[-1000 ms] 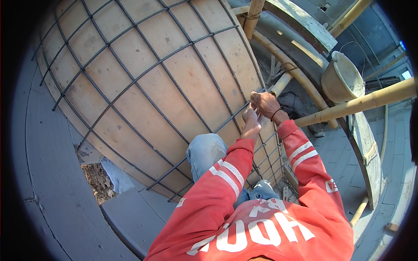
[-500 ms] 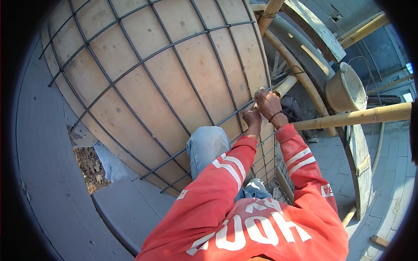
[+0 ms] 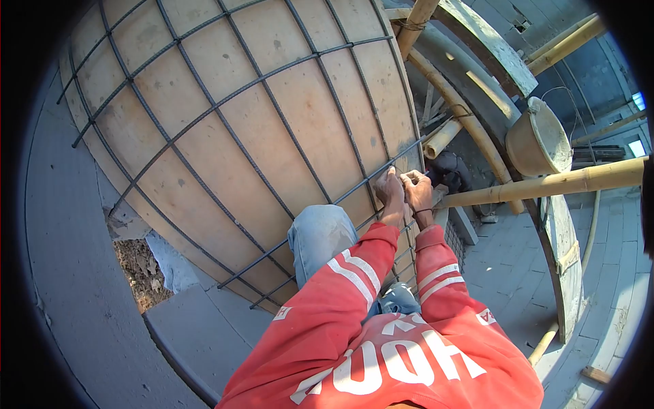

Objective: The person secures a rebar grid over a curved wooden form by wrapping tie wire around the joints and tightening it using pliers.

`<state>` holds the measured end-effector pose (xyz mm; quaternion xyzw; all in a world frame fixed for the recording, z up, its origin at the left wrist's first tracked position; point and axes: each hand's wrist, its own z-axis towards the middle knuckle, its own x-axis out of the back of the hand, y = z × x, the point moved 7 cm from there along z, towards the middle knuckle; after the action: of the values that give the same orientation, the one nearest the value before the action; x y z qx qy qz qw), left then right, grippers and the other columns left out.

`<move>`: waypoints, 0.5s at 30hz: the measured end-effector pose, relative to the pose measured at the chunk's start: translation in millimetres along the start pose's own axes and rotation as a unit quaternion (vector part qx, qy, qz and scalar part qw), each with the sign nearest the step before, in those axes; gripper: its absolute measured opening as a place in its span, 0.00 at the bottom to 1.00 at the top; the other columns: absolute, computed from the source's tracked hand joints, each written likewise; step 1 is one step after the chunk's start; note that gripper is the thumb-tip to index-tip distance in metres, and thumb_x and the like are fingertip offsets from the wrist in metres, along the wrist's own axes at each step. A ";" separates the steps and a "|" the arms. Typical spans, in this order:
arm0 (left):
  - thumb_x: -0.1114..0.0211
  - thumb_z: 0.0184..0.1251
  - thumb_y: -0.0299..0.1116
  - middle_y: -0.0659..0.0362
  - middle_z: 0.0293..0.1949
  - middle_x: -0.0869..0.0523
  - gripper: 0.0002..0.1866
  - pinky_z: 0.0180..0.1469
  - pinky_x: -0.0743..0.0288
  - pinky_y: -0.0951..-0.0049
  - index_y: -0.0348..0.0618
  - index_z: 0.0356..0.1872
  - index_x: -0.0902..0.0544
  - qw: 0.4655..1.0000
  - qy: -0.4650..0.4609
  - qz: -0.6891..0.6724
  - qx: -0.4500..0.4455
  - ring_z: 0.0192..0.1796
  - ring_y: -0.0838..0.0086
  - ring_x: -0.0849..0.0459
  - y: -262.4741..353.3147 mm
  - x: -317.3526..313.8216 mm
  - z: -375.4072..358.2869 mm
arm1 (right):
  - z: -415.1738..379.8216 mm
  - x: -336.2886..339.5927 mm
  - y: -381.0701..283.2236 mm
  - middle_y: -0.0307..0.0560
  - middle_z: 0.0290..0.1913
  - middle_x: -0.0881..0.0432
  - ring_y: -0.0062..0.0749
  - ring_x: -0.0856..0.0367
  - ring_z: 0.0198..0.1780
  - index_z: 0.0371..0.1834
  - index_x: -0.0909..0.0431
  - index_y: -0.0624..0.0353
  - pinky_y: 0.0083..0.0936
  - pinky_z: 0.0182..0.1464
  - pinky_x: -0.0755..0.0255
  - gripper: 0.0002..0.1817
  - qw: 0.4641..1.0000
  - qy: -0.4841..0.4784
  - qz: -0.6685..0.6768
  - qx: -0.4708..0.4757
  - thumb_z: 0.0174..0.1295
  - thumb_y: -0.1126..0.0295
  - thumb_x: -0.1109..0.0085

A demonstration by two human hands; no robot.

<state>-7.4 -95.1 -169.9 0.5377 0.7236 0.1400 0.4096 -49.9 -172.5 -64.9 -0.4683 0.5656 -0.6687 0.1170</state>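
Note:
A grid of steel rebar lies over a curved tan plywood panel. At the panel's right edge, my left hand is closed, its fingertips up by a rebar crossing. Right beside it is my right hand, with thumb and fingers pinched together. The two hands nearly touch. Whatever is between the fingers of either hand is hidden or too small to name. My bent knee in pale jeans rests against the grid, left of my forearms.
A bamboo pole runs in from the right, close to my right hand. Above it hangs a dirty bucket beside a curved wooden beam. A cut bamboo end juts out just above my hands. Grey paving lies below.
My right hand has come down and left, off the upper bar and alongside my left hand. The left hand has shifted slightly left. The view has moved a little.

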 end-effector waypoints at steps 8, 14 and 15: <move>0.47 0.82 0.38 0.63 0.52 0.12 0.12 0.55 0.23 0.68 0.50 0.57 0.20 0.937 -0.052 -0.305 0.163 0.53 0.72 0.16 11.7 -22.1 -27.4 | -6.2 8.0 25.5 0.37 0.26 0.20 0.14 0.28 0.20 0.36 0.19 0.60 0.13 0.19 0.40 0.08 0.931 -0.172 0.249 -0.206 0.70 0.67 0.36; 0.40 0.79 0.40 0.64 0.36 0.15 0.10 0.42 0.22 0.70 0.46 0.44 0.17 0.886 -0.099 -0.399 0.213 0.37 0.74 0.19 15.5 -27.5 -28.1 | -53.7 15.7 66.9 0.42 0.37 0.15 0.20 0.16 0.32 0.44 0.21 0.61 0.11 0.28 0.27 0.09 0.835 -0.201 0.422 -0.291 0.72 0.66 0.39; 0.40 0.78 0.40 0.64 0.36 0.16 0.10 0.41 0.23 0.70 0.46 0.44 0.17 0.876 -0.116 -0.410 0.224 0.37 0.74 0.20 18.4 -26.9 -28.4 | -59.7 15.6 98.2 0.43 0.40 0.15 0.23 0.15 0.35 0.47 0.21 0.61 0.14 0.32 0.24 0.10 0.880 -0.190 0.321 -0.294 0.71 0.66 0.38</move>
<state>-14.0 -105.4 -128.4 0.2828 0.8383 -0.2700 0.3800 -140.2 -177.3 -137.6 -0.3915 0.8224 -0.2961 0.2876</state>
